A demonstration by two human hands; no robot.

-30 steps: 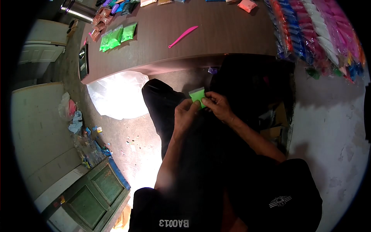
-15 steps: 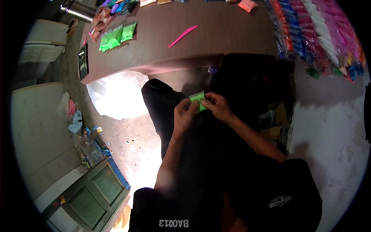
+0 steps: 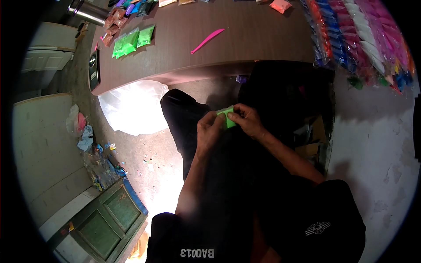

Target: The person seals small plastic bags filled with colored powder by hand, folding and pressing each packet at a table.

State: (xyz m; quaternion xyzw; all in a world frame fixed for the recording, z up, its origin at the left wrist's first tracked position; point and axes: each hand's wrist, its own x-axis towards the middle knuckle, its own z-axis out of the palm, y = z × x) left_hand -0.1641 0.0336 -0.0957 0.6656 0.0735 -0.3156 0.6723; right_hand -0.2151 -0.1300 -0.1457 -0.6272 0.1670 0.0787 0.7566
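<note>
A small bright green packet is held between my two hands above my lap. My left hand pinches its left side, thumb on top. From the right, my right hand grips the other side, its thumb pressed on the face of the packet. Fingers underneath are hidden. Several similar green packets lie on the brown table ahead. A pink plastic knife rests near the middle of that table.
Brown packets and a metal cylinder sit at the table's far left. An orange-pink packet lies at the back. Strips of coloured packets hang at right. A white plastic bag stands below the table's left edge.
The green packet has tilted and shifted slightly between my fingers, and less of its top edge shows. Both hands stay in nearly the same place.
</note>
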